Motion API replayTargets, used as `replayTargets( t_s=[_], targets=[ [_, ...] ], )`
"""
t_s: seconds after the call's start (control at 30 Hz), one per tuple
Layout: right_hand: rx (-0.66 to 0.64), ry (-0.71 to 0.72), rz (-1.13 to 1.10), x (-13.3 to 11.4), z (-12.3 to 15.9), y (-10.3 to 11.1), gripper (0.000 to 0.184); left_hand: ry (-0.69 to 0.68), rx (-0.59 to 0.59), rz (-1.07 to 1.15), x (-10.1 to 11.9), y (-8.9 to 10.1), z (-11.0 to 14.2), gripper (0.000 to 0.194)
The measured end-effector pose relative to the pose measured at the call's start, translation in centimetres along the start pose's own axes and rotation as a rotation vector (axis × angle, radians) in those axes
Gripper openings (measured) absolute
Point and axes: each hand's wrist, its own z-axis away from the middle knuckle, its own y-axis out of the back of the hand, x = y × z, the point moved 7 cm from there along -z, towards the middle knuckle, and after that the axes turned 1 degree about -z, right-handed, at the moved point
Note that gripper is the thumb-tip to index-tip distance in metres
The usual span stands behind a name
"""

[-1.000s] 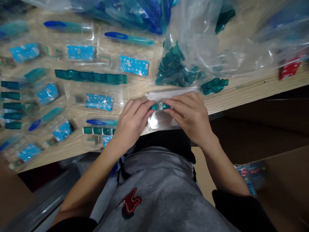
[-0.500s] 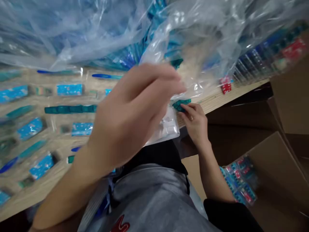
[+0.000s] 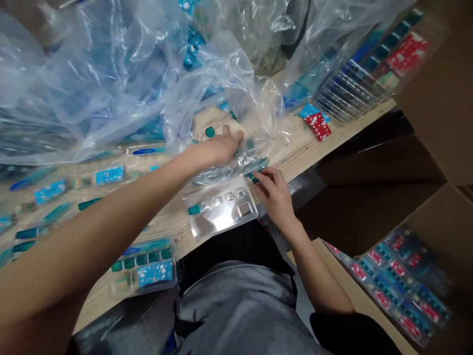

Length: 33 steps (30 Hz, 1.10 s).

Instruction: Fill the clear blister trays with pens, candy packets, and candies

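Note:
My left hand (image 3: 221, 145) reaches into the mouth of a clear plastic bag (image 3: 218, 81), its fingers stretched out and apart over the bag's pale bottom. A small teal piece (image 3: 210, 131) lies just beside those fingers. My right hand (image 3: 274, 195) is closed, its fingertips pinching small teal pieces (image 3: 253, 178) at the bag's lower edge. Between me and the bag sits a clear blister tray (image 3: 212, 226). One teal piece (image 3: 194, 209) fills the leftmost of its small square pockets; the other pockets in that row look bare.
Filled trays with blue packets (image 3: 155, 272) cover the wooden table's left side. A row of upright filled trays (image 3: 373, 64) stands at the back right. Red (image 3: 318, 126) and blue packets lie before it. An open cardboard box (image 3: 439, 236) with packed trays is at right.
My left hand has moved away from me, down into the bag. My right hand stays near the tray's right edge with teal pieces. The camera view has shifted, showing more of the tray.

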Motion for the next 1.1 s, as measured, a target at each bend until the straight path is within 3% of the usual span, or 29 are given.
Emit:
replayTargets(
  t_s=[0.1,0.23,0.3,0.37,0.43,0.5,0.57,0.67,0.77,0.87,0.97,1.1],
  targets=[
    [0.066,-0.037,-0.027,0.0,0.1,0.8,0.023,0.021,-0.043,-0.038,0.1,0.7,-0.3,0.027],
    [0.197,-0.133,-0.114,-1.1,0.1,3.2,0.018,-0.024,0.173,0.022,0.2,4.7,0.4,0.01],
    [0.193,-0.289,-0.302,-1.8,-0.1,3.7,0.013,-0.086,0.32,0.114,1.2,7.3,3.1,0.006],
    [0.061,-0.551,-0.702,-2.6,-0.1,2.0,0.017,-0.151,0.449,0.258,2.7,9.0,7.4,0.007],
    [-0.153,-0.82,-1.21,-4.8,-0.1,-1.0,0.034,-0.184,0.441,0.457,4.2,8.6,11.6,0.012],
    [-0.339,-1.023,-1.603,-7.8,-0.2,-3.5,0.046,-0.206,0.424,0.611,5.1,6.8,15.0,0.017],
    [-0.417,-1.183,-1.792,-9.7,-0.5,-5.0,0.045,-0.169,0.397,0.627,5.1,4.3,17.2,0.024],
    [-0.402,-1.338,-1.832,-10.6,-0.3,-6.4,0.039,-0.08,0.394,0.554,3.9,1.5,19.1,0.032],
    [-0.361,-1.339,-1.811,-10.7,0.4,-6.9,0.034,-0.059,0.414,0.578,2.6,0.6,20.3,0.031],
    [-0.345,-1.226,-1.797,-10.7,1.0,-6.9,0.017,-0.078,0.485,0.637,2.0,0.7,21.4,0.035],
    [-0.341,-1.1,-1.705,-10.5,1.3,-6.7,0.023,-0.065,0.503,0.68,1.7,0.5,21.9,0.031],
    [-0.314,-1.032,-1.599,-10.2,1.4,-6.7,0.027,-0.058,0.562,0.657,1.8,0.6,22.4,0.022]
  ],
)
